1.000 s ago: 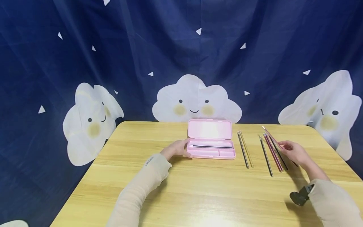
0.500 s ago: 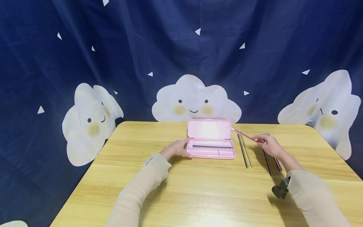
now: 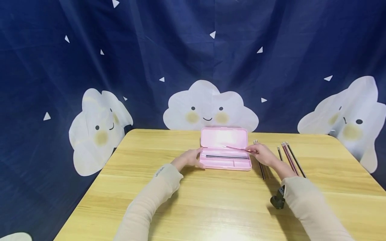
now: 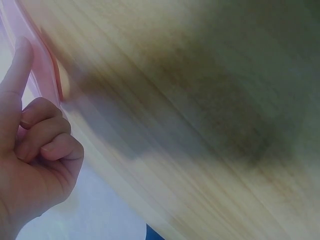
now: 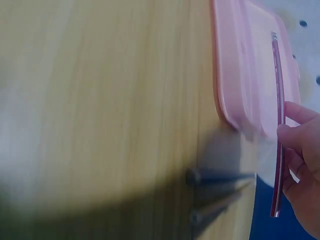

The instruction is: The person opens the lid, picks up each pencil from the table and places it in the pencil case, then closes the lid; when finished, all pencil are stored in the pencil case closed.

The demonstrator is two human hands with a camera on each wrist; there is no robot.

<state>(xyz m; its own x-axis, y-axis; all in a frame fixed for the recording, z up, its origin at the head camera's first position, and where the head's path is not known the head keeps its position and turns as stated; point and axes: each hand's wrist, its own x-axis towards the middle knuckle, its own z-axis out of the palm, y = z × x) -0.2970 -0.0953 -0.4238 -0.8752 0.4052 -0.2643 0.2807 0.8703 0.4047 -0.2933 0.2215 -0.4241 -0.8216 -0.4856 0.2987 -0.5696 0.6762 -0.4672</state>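
Observation:
A pink pencil case (image 3: 217, 164) stands with its lid (image 3: 224, 138) raised, and a dark pencil (image 3: 226, 156) lies in its long rear compartment. At the case's left end, my left hand (image 3: 190, 157) holds it, thumb at the front corner; the left wrist view has the other fingers curled beside the pink wall (image 4: 44, 70). My right hand (image 3: 263, 155) pinches a dark red pencil (image 5: 278, 80) between thumb and fingers. That pencil reaches leftward over the case, its silvery end in front of the lid. The case's two smaller front compartments hold nothing.
Just right of the case, a dark pencil (image 3: 261, 170) lies partly under my right hand; the right wrist view shows two blurred pencils there. Farther right lie a short-looking dark pencil (image 3: 279, 153), red pencils (image 3: 290, 157) and another dark one (image 3: 297, 160). A blue cloud-print curtain (image 3: 181, 40) hangs behind the table.
My right hand has carried the red pencil leftward from the group at the right to over the pencil case. The left hand has stayed at the case's left end.

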